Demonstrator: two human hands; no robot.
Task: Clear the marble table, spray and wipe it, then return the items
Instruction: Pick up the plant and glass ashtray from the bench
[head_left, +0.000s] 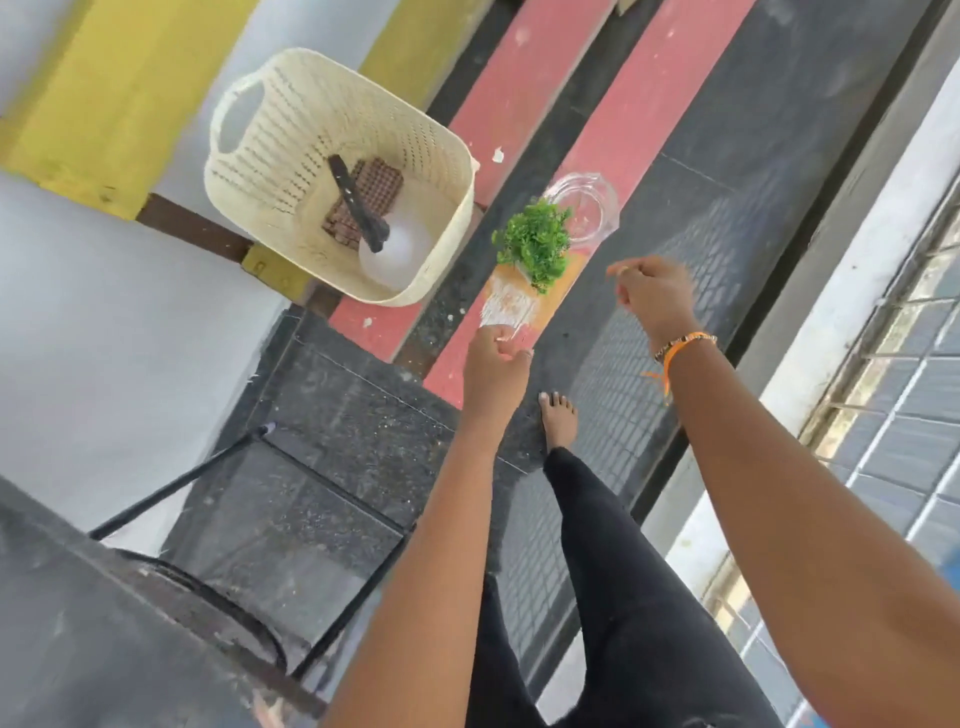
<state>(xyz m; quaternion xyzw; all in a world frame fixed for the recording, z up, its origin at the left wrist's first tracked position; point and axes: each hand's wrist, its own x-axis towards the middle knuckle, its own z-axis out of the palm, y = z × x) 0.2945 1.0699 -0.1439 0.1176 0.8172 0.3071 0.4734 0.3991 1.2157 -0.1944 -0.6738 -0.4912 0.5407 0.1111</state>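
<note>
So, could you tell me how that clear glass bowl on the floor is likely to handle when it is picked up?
The clear glass bowl looks thick-walled, so probably heavy for its size and rigid. Its smooth surface may be slippery, and being glass it would likely break if dropped on the hard tiled floor. Its wide shape suggests it will not tip easily.

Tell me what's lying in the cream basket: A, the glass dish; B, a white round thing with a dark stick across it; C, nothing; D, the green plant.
B: the basket holds a white round thing with a dark stick across it; the plant and glass dish sit outside.
</note>
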